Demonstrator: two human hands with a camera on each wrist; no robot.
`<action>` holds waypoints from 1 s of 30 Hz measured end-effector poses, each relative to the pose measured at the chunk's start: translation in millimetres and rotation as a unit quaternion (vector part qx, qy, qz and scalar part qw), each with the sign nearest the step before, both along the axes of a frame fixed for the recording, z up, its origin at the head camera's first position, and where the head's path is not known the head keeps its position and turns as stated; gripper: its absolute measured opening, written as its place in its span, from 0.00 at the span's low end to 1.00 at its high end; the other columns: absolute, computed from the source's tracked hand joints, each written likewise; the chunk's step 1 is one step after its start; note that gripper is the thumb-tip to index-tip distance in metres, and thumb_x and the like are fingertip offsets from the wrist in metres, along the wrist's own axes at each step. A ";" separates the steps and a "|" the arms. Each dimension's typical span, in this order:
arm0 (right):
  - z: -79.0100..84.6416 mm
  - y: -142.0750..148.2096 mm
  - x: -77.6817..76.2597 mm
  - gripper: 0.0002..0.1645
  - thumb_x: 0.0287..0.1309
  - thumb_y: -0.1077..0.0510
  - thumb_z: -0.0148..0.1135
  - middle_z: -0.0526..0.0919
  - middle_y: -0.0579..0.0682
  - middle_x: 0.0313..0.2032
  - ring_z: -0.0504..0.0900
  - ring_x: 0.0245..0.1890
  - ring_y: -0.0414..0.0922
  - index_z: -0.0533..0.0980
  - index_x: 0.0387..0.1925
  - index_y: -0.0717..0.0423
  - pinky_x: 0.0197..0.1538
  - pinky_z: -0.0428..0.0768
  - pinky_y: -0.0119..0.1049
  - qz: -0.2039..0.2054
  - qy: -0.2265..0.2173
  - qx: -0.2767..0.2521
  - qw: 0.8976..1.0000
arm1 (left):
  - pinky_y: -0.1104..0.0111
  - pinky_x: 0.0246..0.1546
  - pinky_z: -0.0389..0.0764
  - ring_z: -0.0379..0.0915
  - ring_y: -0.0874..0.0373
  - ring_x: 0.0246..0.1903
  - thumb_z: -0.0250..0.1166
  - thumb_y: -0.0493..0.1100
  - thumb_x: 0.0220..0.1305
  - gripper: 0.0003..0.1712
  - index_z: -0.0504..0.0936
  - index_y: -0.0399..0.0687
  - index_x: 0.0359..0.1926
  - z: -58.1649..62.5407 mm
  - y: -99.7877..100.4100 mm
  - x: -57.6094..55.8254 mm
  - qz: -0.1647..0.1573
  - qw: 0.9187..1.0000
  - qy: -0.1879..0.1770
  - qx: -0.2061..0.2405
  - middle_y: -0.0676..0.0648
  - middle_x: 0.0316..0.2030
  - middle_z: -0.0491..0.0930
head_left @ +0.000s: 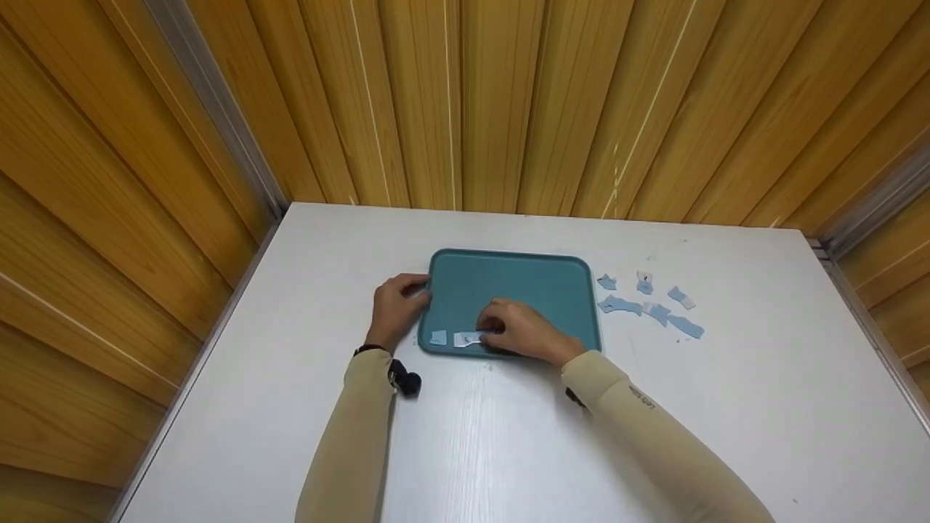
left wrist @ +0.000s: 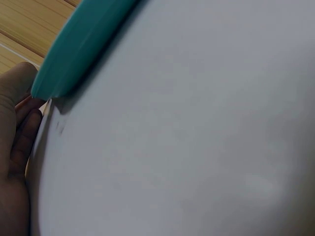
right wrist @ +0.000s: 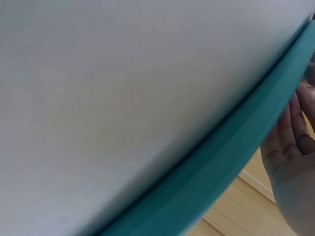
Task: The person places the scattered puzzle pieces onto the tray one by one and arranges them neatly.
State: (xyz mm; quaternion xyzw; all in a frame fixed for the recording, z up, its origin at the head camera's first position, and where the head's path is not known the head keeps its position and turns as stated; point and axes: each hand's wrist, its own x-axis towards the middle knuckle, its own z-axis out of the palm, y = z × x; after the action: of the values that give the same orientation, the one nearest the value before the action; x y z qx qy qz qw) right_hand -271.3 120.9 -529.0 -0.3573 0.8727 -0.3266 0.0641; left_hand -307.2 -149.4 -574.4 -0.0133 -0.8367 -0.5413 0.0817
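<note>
A teal tray (head_left: 523,280) lies on the table, with my left hand (head_left: 396,309) at its left edge, thumb and fingers gripping the rim. In the left wrist view the fingertips (left wrist: 32,118) meet the tray's edge (left wrist: 78,54). My right hand (head_left: 523,330) is over the tray's front part, fingers curled, pinching the right end of a torn light-blue and white paper piece (head_left: 465,339). Left of it, a small blue paper piece (head_left: 438,338) lies in the tray's front left corner. The right wrist view shows the tray's outer side (right wrist: 221,162) and part of my right hand.
To the right of the tray, several torn blue and white paper pieces (head_left: 623,305) lie scattered on the white table (head_left: 465,436). Wood-patterned panels (head_left: 494,109) stand behind the table and at both sides.
</note>
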 end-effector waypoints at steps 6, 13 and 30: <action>5.2 9.7 -3.7 0.14 0.66 0.61 0.73 0.83 0.50 0.45 0.82 0.45 0.46 0.86 0.51 0.61 0.53 0.84 0.45 -0.037 -0.031 -0.005 0.999 | 0.61 0.61 0.77 0.79 0.56 0.55 0.73 0.36 0.64 0.17 0.91 0.47 0.54 -0.1 -0.7 -0.2 0.004 1.000 -0.011 0.009 0.51 0.51 0.87; 14.7 22.3 -5.3 0.16 0.66 0.61 0.73 0.84 0.55 0.48 0.83 0.49 0.51 0.85 0.53 0.62 0.56 0.84 0.49 -0.062 -0.045 -0.020 0.997 | 0.61 0.61 0.77 0.80 0.55 0.55 0.72 0.36 0.64 0.17 0.91 0.47 0.54 -0.8 -1.8 -0.6 0.003 1.000 -0.009 0.003 0.50 0.51 0.87; 22.7 72.8 -4.4 0.15 0.66 0.64 0.73 0.83 0.59 0.47 0.83 0.49 0.54 0.84 0.52 0.65 0.56 0.83 0.53 -0.085 -0.018 -0.035 0.996 | 0.61 0.60 0.78 0.80 0.55 0.55 0.71 0.33 0.65 0.17 0.90 0.45 0.55 0.8 -0.7 0.7 -0.006 1.000 0.001 0.011 0.50 0.51 0.87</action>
State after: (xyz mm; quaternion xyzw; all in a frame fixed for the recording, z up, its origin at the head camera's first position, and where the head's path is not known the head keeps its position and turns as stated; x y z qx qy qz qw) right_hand -275.7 193.6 -506.3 -0.2777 0.8869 -0.3671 0.0390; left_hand -306.4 -150.1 -573.7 -0.0178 -0.8306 -0.5509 0.0796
